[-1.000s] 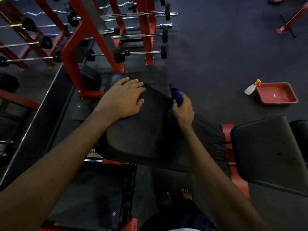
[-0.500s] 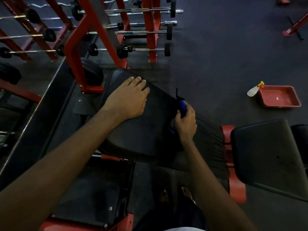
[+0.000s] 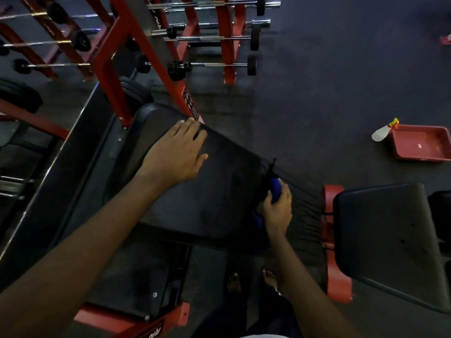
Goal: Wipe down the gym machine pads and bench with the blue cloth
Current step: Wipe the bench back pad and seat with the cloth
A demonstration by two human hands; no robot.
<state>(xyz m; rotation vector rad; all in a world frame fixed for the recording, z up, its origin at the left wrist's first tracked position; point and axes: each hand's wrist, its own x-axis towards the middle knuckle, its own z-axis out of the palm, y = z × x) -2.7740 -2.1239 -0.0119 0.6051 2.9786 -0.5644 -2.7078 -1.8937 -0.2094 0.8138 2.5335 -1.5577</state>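
**Pad wipe: right-hand edge in progress**

Item one: left hand [image 3: 177, 150], lying flat on the big black pad [image 3: 219, 191], fingers straight and spread, gripping nothing. I am reading it as a brace.

Item two: right hand [image 3: 278, 208], fingers curled round the blue cloth [image 3: 275, 191], which is bunched in the fist and pressing against the pad's right-hand edge, beside its ribbed section.

Item three: second black pad [image 3: 380, 240], sitting to the right, apart from both hands and not yet being touched.

Item four: spray bottle [image 3: 380, 134], leaning at the rim of the red tray [image 3: 419, 145] on the floor, well apart.

Handling note: I am judging the stroke better done with the cloth opened flatter under the palm, so more fabric is meeting the vinyl. I am favouring long overlapping passes under steady pressure, with the bracing hand moving off each patch so nothing beneath it is getting skipped. The ribbed folds are probably trapping grime and asking for the cloth worked into them.
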